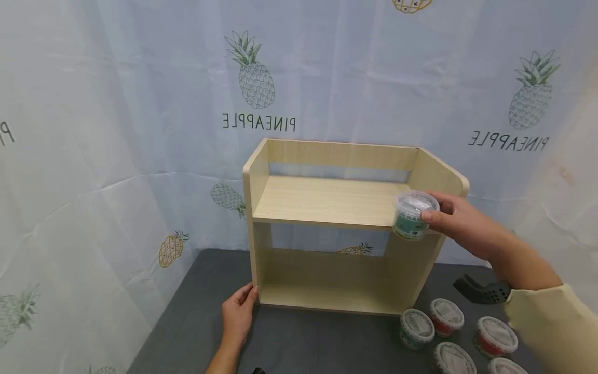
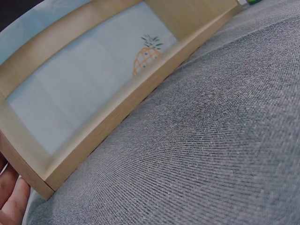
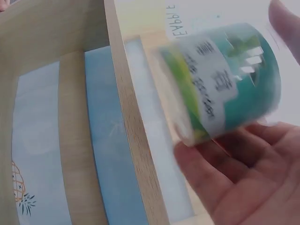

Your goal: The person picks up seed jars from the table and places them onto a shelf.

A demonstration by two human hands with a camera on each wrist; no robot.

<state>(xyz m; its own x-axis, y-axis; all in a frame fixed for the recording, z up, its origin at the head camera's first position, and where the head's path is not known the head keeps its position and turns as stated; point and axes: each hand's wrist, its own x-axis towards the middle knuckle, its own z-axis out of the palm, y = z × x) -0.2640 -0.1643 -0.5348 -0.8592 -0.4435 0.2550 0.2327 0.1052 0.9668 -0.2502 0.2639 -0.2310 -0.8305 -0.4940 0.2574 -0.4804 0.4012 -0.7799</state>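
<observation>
My right hand [image 1: 460,221] grips a small plastic tub [image 1: 411,224] with a clear lid and a green label. It holds the tub in front of the upper shelf's right end. In the right wrist view the tub [image 3: 229,84] is tilted, with fingers below it and the thumb on the far side. A pale wooden two-tier shelf [image 1: 322,200] stands upright on the dark cloth. Down at the shelf's lower left corner, my left hand [image 1: 238,314] touches the side panel with its fingertips; the left wrist view shows only part of those fingers [image 2: 16,199].
Several lidded tubs sit at the front right, including a green one [image 1: 416,328] and a red one [image 1: 447,316]. A black strap-like object [image 1: 481,290] lies under the right forearm. Behind the shelf hangs a pineapple-print curtain [image 1: 327,78]. Grey cloth [image 1: 196,306] covers the table.
</observation>
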